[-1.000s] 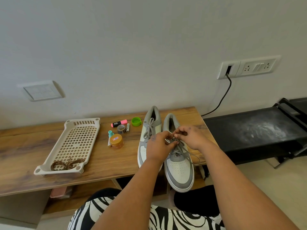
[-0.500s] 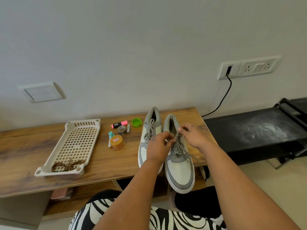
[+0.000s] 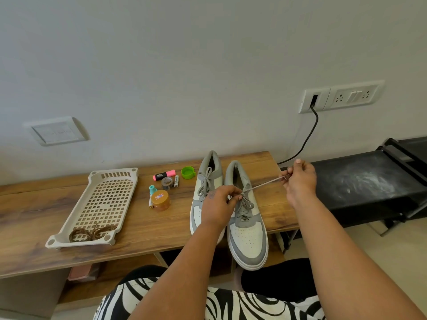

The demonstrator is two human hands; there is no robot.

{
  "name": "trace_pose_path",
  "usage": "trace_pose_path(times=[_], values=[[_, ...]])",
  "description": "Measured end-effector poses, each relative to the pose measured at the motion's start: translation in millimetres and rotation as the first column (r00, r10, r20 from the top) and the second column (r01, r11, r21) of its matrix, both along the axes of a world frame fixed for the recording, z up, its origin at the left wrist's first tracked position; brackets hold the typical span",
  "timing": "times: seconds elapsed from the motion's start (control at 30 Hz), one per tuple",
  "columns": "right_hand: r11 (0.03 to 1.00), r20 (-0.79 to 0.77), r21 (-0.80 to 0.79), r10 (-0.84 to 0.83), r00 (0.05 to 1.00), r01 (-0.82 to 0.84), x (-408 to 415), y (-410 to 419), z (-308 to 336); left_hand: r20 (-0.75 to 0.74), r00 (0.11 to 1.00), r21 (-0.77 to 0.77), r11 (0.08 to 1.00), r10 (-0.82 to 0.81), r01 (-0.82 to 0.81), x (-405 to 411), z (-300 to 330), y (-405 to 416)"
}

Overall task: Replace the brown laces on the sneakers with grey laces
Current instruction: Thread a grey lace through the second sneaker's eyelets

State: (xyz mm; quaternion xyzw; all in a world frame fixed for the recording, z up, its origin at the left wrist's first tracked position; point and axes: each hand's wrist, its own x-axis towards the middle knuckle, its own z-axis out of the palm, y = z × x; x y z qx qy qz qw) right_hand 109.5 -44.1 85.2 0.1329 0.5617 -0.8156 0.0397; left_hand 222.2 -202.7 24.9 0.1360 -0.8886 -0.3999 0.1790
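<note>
Sneakers stand side by side on the desk, toes toward the person: the left sneaker already tied with a grey bow, the right sneaker with its toe past the desk edge. A grey lace runs taut from the right sneaker's upper eyelets out to the right. The left hand lies over the gap between the two sneakers, fingers pinching the lace at the crossing. The right hand is well apart from it, raised beyond the desk's right end, thumb and fingers pinching the lace's free end.

Left of the sneakers sit a green cap, a pink highlighter, a tape roll, a battery, a teal-topped tube and an orange jar. Farther left is a perforated tray with the brown laces bunched at its near end. A black bench stands right of the desk, and a black cable drops from the wall socket.
</note>
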Motion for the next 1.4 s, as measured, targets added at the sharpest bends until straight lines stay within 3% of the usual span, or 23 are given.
trace_pose_path(times=[0.2,0.33,0.4,0.5,0.6,0.8,0.97,1.4], values=[[0.996,-0.026,0.028,-0.082,0.996,0.082,-5.2,7.3,-2.4,0.017,1.0,-0.003,1.0,-0.002,0.002,1.0,0.8,-0.2],[0.943,-0.153,0.32,0.146,0.977,-0.091,4.0,6.2,-0.7,0.024,1.0,-0.006,1.0,-0.002,0.002,0.9,2.3,-0.1],[0.812,-0.147,0.516,0.396,0.907,-0.271,11.1,2.3,0.5,0.031,1.0,-0.003,1.0,-0.004,0.004,1.0,2.9,0.6],[0.48,-0.013,0.736,0.715,0.699,-0.477,23.6,-6.9,2.4,0.037,0.999,0.001,1.0,0.001,-0.001,1.4,4.2,1.8],[0.242,0.017,0.904,0.804,0.595,-0.353,31.5,-15.0,6.0,0.026,1.0,-0.007,1.0,0.007,-0.006,0.8,5.2,2.3],[0.072,0.033,0.983,0.831,0.555,-0.166,36.1,-22.7,14.4,0.012,1.0,0.001,1.0,0.011,-0.011,0.4,5.7,4.4],[0.196,-0.057,0.963,0.821,0.568,-0.188,37.2,-21.7,13.2,-0.003,1.0,-0.002,1.0,0.009,-0.009,1.1,7.3,5.2],[0.175,-0.034,0.968,0.8,0.599,-0.179,35.3,-25.8,6.7,0.002,1.0,0.015,1.0,0.023,-0.023,1.3,7.8,4.5]])
